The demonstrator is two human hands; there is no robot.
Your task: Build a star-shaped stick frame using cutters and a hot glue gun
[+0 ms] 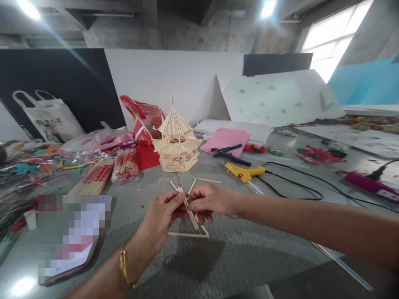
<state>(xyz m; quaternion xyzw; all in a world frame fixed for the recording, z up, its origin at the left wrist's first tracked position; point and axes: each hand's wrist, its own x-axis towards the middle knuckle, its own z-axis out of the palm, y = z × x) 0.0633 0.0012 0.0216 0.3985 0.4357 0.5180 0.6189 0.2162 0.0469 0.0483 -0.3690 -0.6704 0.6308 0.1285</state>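
My left hand [160,214], with a gold bracelet at the wrist, pinches a few short wooden sticks [192,218] between thumb and fingers. On the other side, my right hand [213,200] has its thumb and fingers closed on the same sticks. They slant across the gap between both hands, and their exact number cannot be made out. Around and below them lie other thin sticks: one near the front [187,235] meets another at a corner, and one stick [209,180] lies behind my right hand. My fingers hide part of this arrangement.
A wooden stick pagoda model [177,153] stands behind my hands. At right lie a yellow glue gun [245,171], dark blue pliers [230,154] and a purple power strip [370,187]. Stick bundles [125,164] and a blurred-out flat object [75,236] are at left.
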